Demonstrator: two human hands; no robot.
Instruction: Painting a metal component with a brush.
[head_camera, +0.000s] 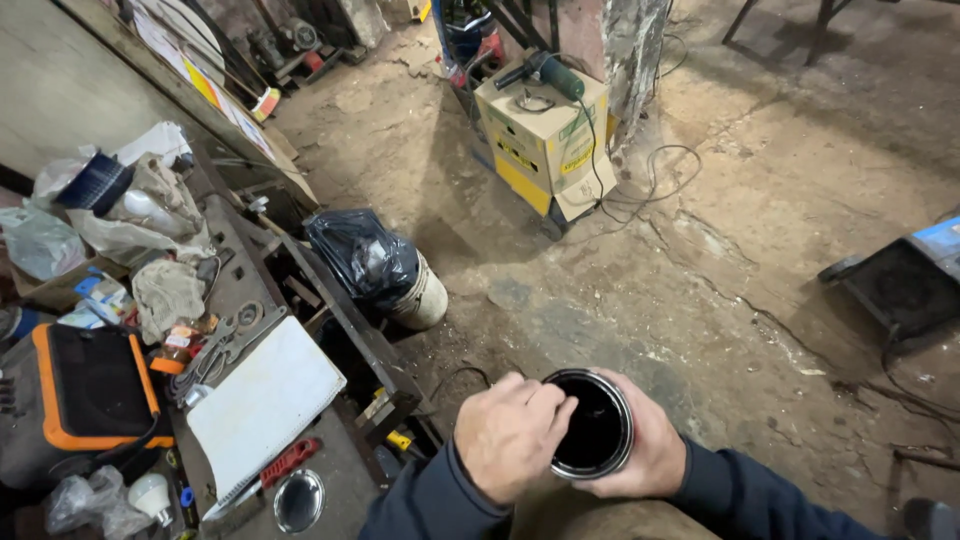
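Cupping the open can (592, 424) of black liquid from below, my right hand (650, 450) is gripping its side, holding it over the dirt floor (760, 250). My left hand (510, 432) is curling closed at the rim, fingertips (558, 404) touching its edge. Left of me, I am seeing a workbench (345, 470) carrying a white board (262, 402) and an orange-edged case (90, 385). Farther off, a black-bagged bucket (385, 268) is standing, and beyond it an angle grinder (540, 70) is lying on a cardboard box (545, 135).

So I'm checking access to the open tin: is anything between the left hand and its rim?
Nothing visible. The left hand already rests its fingertips on the rim of the dark tin, which the right hand cups from the other side.
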